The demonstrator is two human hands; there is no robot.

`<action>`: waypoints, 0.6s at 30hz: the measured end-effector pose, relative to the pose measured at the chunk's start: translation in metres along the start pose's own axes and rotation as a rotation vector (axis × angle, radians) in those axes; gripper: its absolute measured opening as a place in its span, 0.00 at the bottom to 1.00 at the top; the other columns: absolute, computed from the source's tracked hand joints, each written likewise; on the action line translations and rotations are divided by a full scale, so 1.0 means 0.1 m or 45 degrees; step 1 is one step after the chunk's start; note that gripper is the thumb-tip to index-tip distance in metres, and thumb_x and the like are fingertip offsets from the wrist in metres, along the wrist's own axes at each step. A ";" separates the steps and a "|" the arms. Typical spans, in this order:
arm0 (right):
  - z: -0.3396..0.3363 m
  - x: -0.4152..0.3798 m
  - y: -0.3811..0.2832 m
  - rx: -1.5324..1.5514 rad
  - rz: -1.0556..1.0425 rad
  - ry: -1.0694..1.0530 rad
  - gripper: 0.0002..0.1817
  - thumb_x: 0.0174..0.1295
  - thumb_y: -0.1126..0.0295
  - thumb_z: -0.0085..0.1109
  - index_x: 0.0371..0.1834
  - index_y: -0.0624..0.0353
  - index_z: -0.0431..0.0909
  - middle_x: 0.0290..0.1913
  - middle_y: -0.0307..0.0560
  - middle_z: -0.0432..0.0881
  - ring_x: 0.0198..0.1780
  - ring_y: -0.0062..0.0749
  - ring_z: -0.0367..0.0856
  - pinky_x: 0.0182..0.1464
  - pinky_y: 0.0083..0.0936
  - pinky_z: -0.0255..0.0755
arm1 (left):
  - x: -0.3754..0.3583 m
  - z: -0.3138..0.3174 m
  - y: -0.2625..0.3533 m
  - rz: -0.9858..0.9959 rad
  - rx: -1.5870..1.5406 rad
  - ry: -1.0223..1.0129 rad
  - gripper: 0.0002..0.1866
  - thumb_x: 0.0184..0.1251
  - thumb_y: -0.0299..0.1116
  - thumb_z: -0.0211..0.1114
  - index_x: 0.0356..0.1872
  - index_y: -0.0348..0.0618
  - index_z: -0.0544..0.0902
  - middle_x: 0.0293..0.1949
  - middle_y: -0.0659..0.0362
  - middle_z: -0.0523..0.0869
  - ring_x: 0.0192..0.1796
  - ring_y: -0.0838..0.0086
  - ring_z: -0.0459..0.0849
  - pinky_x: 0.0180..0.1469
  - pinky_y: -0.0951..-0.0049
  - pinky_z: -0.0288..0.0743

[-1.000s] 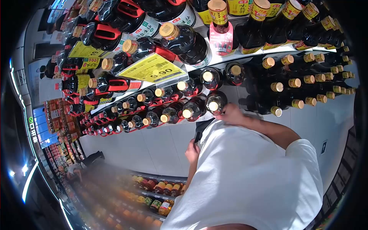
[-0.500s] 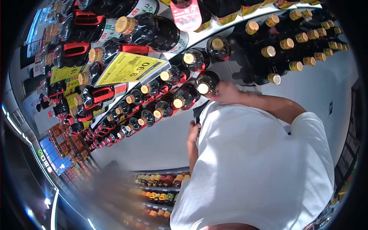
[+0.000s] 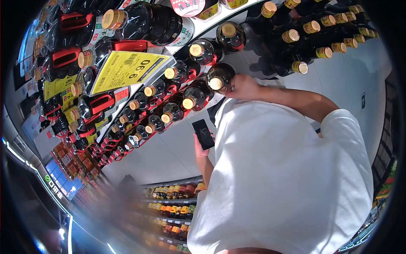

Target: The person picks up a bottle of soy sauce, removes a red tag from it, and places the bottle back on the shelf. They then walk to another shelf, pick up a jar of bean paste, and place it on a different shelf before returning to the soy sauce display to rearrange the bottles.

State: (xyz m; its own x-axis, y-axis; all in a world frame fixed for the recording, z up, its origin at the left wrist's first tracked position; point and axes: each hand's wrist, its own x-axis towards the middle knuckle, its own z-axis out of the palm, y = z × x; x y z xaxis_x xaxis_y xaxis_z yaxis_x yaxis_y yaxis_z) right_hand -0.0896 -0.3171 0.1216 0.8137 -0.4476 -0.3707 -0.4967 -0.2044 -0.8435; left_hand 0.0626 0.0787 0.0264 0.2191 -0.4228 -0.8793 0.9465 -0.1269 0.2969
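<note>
Right hand [image 3: 245, 87]: fingers closed on the side of the dark bottle [image 3: 223, 73].
Bottle's place: at the right end of a row of similar bottles [image 3: 196, 92].
Left hand [image 3: 199, 148]: fingers gripping the black phone [image 3: 203, 133].
Price tag [image 3: 127, 70]: yellow, left of the gripped bottle.

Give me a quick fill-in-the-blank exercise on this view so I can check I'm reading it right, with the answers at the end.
1. The left hand holds a black ____.
2. The ____ hand is on a dark bottle.
3. The background of the large price card is mostly ____.
4. The shirt on the person's torso is ____.

Missing words: phone; right; yellow; white.
</note>
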 end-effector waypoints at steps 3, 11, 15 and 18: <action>-0.05 -0.03 -0.06 -0.043 0.000 0.027 0.16 0.49 0.54 0.69 0.32 0.54 0.90 0.31 0.55 0.86 0.38 0.52 0.86 0.45 0.41 0.80 | 0.12 0.03 -0.11 0.105 -0.085 -0.043 0.37 0.78 0.66 0.41 0.64 0.41 0.74 0.54 0.49 0.83 0.47 0.61 0.83 0.47 0.59 0.79; -0.02 0.00 -0.01 -0.010 -0.055 0.024 0.16 0.50 0.54 0.69 0.32 0.55 0.90 0.30 0.56 0.86 0.37 0.52 0.86 0.44 0.40 0.80 | 0.23 0.05 -0.19 0.230 -0.256 -0.106 0.38 0.77 0.65 0.41 0.65 0.38 0.73 0.57 0.47 0.82 0.50 0.57 0.82 0.50 0.54 0.78; 0.05 0.03 0.10 -0.002 -0.081 0.031 0.16 0.50 0.54 0.69 0.32 0.55 0.90 0.30 0.56 0.86 0.37 0.53 0.86 0.44 0.41 0.80 | 0.21 0.16 -0.18 0.237 -0.257 -0.073 0.39 0.77 0.66 0.41 0.66 0.38 0.73 0.57 0.47 0.81 0.51 0.56 0.82 0.50 0.54 0.77; 0.04 0.04 0.10 -0.056 -0.054 -0.002 0.16 0.50 0.54 0.69 0.32 0.56 0.90 0.30 0.56 0.86 0.36 0.52 0.86 0.44 0.41 0.80 | 0.21 0.19 -0.18 0.235 -0.273 -0.140 0.39 0.77 0.66 0.41 0.66 0.37 0.73 0.57 0.47 0.81 0.51 0.56 0.82 0.50 0.54 0.77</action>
State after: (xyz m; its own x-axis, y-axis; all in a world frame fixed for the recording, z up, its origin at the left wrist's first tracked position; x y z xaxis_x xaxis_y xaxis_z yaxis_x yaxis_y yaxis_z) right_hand -0.0896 -0.3175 0.1101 0.8348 -0.4363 -0.3358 -0.4746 -0.2612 -0.8405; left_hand 0.0461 0.0552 0.0094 0.3762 -0.5169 -0.7689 0.9241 0.1488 0.3521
